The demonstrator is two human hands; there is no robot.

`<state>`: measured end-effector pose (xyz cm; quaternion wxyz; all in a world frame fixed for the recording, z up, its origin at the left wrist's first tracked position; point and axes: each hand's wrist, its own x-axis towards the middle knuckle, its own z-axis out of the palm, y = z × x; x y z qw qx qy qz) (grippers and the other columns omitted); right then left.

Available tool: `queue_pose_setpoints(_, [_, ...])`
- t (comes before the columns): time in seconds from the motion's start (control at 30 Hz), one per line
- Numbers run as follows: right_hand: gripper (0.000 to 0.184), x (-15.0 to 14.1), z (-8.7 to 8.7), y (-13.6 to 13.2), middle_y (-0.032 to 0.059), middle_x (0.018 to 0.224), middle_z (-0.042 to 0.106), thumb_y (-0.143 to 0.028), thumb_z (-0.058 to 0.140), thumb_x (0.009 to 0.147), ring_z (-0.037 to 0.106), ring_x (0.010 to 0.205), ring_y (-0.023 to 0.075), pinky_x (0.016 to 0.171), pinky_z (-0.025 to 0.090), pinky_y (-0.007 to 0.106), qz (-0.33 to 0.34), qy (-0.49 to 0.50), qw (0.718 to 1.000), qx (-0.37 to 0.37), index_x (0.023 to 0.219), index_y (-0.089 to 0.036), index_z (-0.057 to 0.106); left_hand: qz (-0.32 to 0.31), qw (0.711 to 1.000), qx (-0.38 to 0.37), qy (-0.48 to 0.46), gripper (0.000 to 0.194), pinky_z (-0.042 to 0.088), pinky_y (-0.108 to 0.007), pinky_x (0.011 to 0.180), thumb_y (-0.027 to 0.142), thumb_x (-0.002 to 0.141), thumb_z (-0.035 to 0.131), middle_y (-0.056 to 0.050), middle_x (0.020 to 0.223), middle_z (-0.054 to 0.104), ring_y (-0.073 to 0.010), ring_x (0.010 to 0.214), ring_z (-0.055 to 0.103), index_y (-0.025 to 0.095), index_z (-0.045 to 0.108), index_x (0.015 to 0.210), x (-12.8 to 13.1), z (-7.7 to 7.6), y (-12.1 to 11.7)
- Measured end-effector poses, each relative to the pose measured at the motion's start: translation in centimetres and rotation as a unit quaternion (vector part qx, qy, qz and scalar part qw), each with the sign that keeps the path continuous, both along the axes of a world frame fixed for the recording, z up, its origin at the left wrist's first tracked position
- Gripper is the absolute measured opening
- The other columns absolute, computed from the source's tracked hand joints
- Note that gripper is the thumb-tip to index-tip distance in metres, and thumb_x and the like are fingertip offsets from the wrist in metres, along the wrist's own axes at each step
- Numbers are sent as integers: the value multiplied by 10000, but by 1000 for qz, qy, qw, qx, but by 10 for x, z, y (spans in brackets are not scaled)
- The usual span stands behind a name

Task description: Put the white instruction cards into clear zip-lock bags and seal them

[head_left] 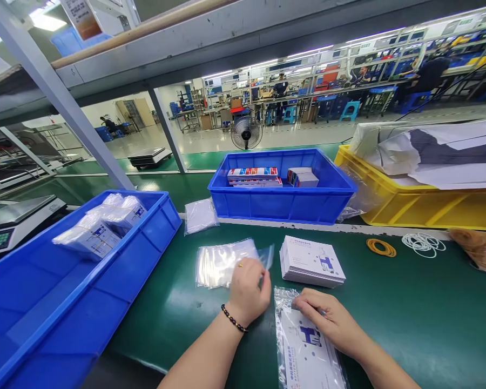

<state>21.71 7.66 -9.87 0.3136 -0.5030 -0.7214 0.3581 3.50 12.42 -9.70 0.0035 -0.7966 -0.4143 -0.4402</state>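
My left hand (pixel 249 289), with a beaded bracelet at its wrist, is closed at the right end of a fanned stack of clear plastic bags (pixel 216 265). One bag's edge (pixel 269 256) stands up behind its fingers; the fingertips are partly hidden. My right hand (pixel 332 321) pinches the upper end of a clear bag with a white printed booklet (pixel 303 356) inside, lying near the front edge. A blue figure is printed on the booklet. Just beyond my hands, a neat stack of matching white booklets (pixel 311 259) rests on the green table (pixel 409 319).
At left, a blue bin (pixel 146 259) holds bundled bagged booklets (pixel 99 232) beside a scale (pixel 20 221). Behind are another blue bin (pixel 271 205) with printed boxes and a yellow bin (pixel 437 208). Orange rubber bands (pixel 380 247) and white bands (pixel 423 245) lie at right.
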Motion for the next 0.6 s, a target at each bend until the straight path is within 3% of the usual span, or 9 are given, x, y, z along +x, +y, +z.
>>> queue_pose_setpoints(0.13, [609,-5,-9,2,27,548,595,-603,285,840,557,499,159,509,484,285,13,84,988,-126,937,-131,657,-233,970,-16,69,180,416,-253,557,150,755,425,-53,622,590,-145,594,514,178,513,601,15,-6,-16])
queue_pose_setpoints(0.2, [615,-5,-12,3,68,668,670,-593,308,837,632,650,204,610,525,325,-9,90,988,-124,1075,-125,628,-300,947,-74,83,167,434,-244,601,140,738,435,-46,658,625,-136,615,542,176,545,617,21,-10,-21])
queue_pose_setpoints(0.27, [553,-4,-13,4,108,889,703,-533,341,846,647,856,239,757,523,362,-34,63,993,-90,1108,-136,623,-329,930,-146,70,150,444,-250,678,127,716,447,-37,699,651,-135,652,566,176,572,650,24,-12,-24])
queue_pose_setpoints(0.33, [488,-1,-15,5,117,1031,681,-447,344,856,629,961,246,832,505,370,-44,15,998,-47,1113,-141,625,-311,922,-230,23,143,440,-263,704,144,710,452,-35,701,650,-142,663,566,175,583,662,25,-11,-25])
queue_pose_setpoints(0.4, [440,1,-19,5,108,1092,660,-362,338,860,627,984,232,844,507,354,-46,-41,998,16,1133,-154,614,-249,905,-339,-58,150,433,-262,649,209,729,458,-31,657,619,-144,630,546,169,578,648,25,-10,-24])
queue_pose_setpoints(0.5, [422,3,-28,3,80,1072,671,-251,318,864,648,945,195,790,538,308,-25,-109,985,133,1202,-195,564,-173,822,-511,-181,233,387,-229,495,360,740,483,6,552,534,-117,505,489,164,547,632,25,-11,-20])
queue_pose_setpoints(0.6, [453,1,-34,0,79,1011,691,-169,286,859,674,838,173,687,559,276,4,-145,966,214,1256,-196,504,-149,760,-585,-240,295,326,-204,399,421,721,475,30,474,473,-87,398,426,167,495,572,27,-14,-17])
